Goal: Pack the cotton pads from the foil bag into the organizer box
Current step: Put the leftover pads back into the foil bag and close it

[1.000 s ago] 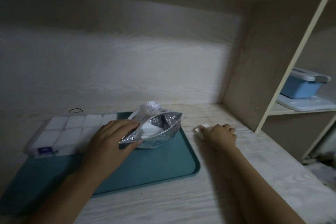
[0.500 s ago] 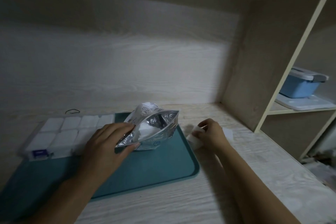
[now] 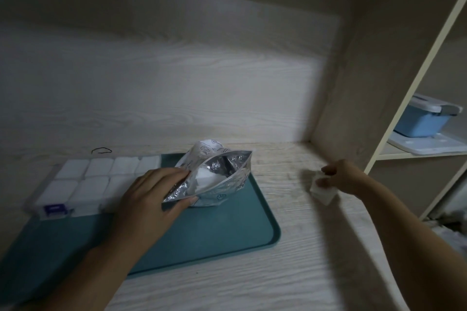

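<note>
I count one crinkled silver foil bag (image 3: 214, 179), one clear plastic organizer box (image 3: 83, 184) with seven white-filled compartments showing, one teal rectangular tray (image 3: 214, 232), one blue lidded bin (image 3: 427, 121), and one black elastic loop (image 3: 101, 151).

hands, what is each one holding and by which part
Left hand grips the open silver foil bag at the left corner of its mouth. Right hand pinches a white cotton pad by its top edge.

Your left hand (image 3: 149, 199) grips the open foil bag (image 3: 214, 179) on the teal tray (image 3: 214, 232); your right hand (image 3: 346, 179) pinches cotton pads (image 3: 323, 192).
</note>
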